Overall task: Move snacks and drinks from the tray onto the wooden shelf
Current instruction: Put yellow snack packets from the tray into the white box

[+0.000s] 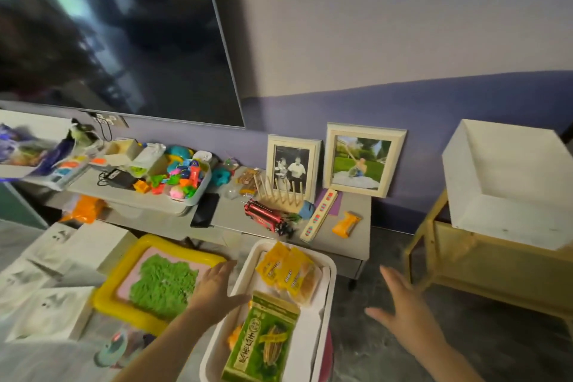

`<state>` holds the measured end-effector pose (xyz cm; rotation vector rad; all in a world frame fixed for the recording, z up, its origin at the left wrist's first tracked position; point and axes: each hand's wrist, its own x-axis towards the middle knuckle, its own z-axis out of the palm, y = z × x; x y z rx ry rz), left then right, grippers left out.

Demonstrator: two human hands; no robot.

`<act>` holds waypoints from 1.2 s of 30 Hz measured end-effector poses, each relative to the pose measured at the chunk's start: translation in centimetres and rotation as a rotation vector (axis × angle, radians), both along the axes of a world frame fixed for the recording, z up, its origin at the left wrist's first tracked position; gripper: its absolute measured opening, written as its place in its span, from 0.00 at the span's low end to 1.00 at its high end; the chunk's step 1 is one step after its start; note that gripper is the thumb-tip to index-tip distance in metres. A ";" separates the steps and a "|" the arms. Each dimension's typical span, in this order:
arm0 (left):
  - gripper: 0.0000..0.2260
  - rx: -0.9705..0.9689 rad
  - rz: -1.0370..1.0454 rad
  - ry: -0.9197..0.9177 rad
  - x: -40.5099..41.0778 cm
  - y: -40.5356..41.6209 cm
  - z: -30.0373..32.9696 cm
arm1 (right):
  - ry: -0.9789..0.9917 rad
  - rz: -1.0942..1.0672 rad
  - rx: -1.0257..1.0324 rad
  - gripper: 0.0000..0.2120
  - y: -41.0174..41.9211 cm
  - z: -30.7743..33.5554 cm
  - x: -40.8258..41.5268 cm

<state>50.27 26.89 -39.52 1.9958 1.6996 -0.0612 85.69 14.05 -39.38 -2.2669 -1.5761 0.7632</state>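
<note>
**Snacks on tray, both hands open and empty**

White rectangular plastic tray [328, 267] low in centre of view, holding snacks. On its near half: flat green snack bag [263, 344] with a yellowish picture and pale East Asian characters down its left side, too blurred to read; small round logo near the top. Partly hidden under that bag's left edge: a small orange item [234, 336], kind unclear. On the far half: yellow snack packets [286, 270], overlapping, with dark print too small to make out.

Left hand [217, 285] over the tray's left rim, fingers spread wide and pointing away, thumb stretched over the tray toward the green bag's top; gripping nothing; contact with the rim cannot be told. Right hand [406, 307] off to the right of the tray, above grey floor, fingers fanned wide, empty, blurred.

Further right: pale wooden shelf unit [434, 245], with a white open box [508, 183] on top.

Left of the tray: yellow inflatable-looking tray [145, 242] of green sand. Beyond: low grey cabinet [350, 242] with a white tub of bright plastic toys [183, 177], a black phone [204, 211], a red toy bus [269, 217], an orange wrapped snack [346, 224], two framed photographs [362, 161]. Large dark screen [124, 31] on the wall above.
</note>
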 end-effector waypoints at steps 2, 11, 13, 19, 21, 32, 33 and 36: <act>0.38 -0.024 0.013 -0.046 -0.1 0.7 -2.5 | 0.016 0.059 -0.001 0.44 2.5 -2.7 -2.5; 0.36 -0.062 0.055 -0.139 1.5 4.4 -11.4 | 0.066 0.181 -0.037 0.50 11.2 -13.0 -9.0; 0.34 -0.065 0.071 -0.121 1.9 5.3 -12.6 | 0.055 0.202 -0.014 0.48 12.6 -14.6 -10.0; 0.31 -0.033 0.082 -0.142 3.4 7.4 -14.9 | -0.117 0.331 0.033 0.39 16.2 -16.1 -11.2; 0.29 -0.028 0.084 -0.163 4.2 7.9 -15.4 | -0.151 0.371 0.048 0.35 17.0 -16.4 -11.3; 0.07 -0.076 0.209 -0.268 6.0 8.7 -16.8 | -0.112 0.401 0.126 0.16 17.0 -17.4 -9.9; 0.12 -0.072 0.217 -0.240 5.9 8.6 -16.7 | -0.093 0.384 0.124 0.14 16.8 -17.3 -9.7; 0.13 -0.094 0.224 -0.219 5.8 8.1 -16.2 | -0.009 0.321 0.075 0.10 16.0 -16.4 -8.9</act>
